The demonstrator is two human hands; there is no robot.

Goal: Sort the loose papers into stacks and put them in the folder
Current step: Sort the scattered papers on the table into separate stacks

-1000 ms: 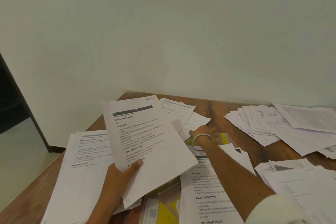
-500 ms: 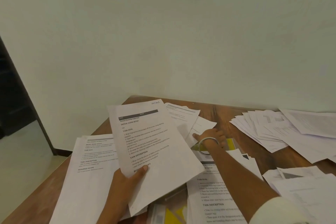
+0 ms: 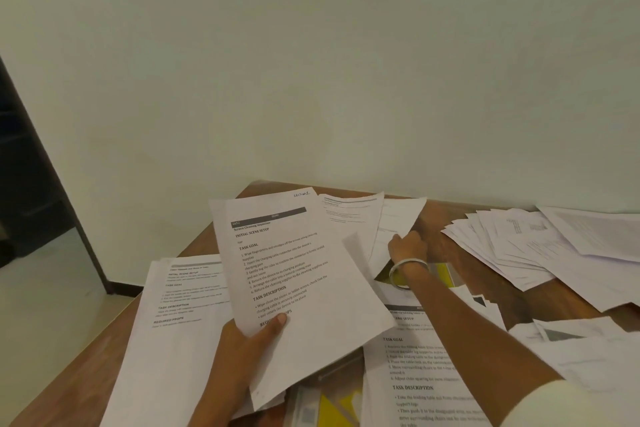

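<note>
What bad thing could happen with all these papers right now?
The left hand holds the printed white sheets by one lower corner only, so they might sag or slip. The right hand is pinching a white paper at the brown wooden table's far edge; tugging may crease it or push neighbours off.

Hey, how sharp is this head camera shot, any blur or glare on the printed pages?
Head view: dim, even light, no glare; the held sheet in the left hand reads clearly; the bottom-right page is smeared; the right hand is slightly soft; wide-angle bends the table edge.

white papers [image 3: 540, 246] with black print, brown wooden table [image 3: 446, 218], yellow folder [image 3: 336, 409]
</note>
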